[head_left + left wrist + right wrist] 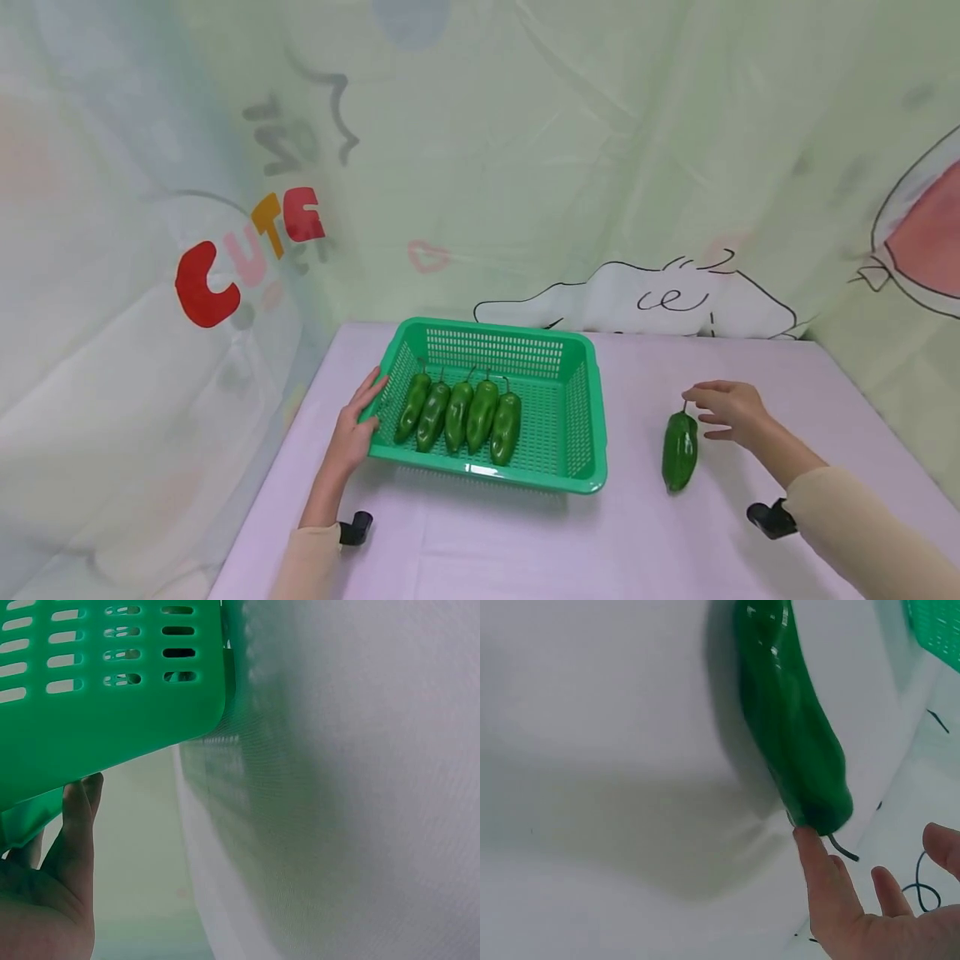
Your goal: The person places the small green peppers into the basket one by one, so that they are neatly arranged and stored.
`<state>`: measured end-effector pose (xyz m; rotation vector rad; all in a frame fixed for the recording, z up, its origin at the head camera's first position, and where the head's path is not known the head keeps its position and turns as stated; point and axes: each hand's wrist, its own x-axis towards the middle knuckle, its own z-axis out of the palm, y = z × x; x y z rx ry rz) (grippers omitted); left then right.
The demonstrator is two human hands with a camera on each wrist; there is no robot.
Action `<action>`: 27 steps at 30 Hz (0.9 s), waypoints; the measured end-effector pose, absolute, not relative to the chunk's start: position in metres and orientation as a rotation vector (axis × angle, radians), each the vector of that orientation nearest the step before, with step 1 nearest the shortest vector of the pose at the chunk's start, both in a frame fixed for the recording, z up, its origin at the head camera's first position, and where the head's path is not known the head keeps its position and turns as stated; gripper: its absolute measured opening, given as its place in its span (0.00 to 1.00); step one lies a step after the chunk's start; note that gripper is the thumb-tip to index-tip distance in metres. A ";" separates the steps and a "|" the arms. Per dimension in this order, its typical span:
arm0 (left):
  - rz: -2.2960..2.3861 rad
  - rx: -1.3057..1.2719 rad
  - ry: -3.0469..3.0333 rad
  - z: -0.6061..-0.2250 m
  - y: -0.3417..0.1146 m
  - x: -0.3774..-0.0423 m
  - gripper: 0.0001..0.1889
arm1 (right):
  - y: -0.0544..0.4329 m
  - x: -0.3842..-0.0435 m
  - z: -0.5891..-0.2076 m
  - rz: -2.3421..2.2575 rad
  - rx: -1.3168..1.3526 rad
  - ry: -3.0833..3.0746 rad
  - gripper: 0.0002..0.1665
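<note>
My left hand (352,429) grips the left rim of a green plastic basket (542,425), thumb at the near side and fingers along the outer edge. In the left wrist view the hand (52,892) is under the rim, beside the slotted wall (90,712). Several green chili peppers (459,417) lie side by side in the basket's left half, stems pointing away. Right of the basket, one green chili pepper (679,452) lies on the table. At its stem end is my right hand (731,408), fingers spread; one fingertip (804,836) meets or nearly meets the pepper.
A pale lilac cloth covers the table (487,550). Behind and to the left hangs a printed curtain (480,167) with letters and drawings, close to the table's far edge. Dark camera mounts (772,518) sit at both wrists.
</note>
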<state>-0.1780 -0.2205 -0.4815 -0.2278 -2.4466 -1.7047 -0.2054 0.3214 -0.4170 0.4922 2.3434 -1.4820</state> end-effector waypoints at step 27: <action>-1.700 -0.176 -2.513 -0.444 -0.212 -0.162 0.34 | 0.309 -0.207 -0.442 -1.410 0.427 2.511 0.31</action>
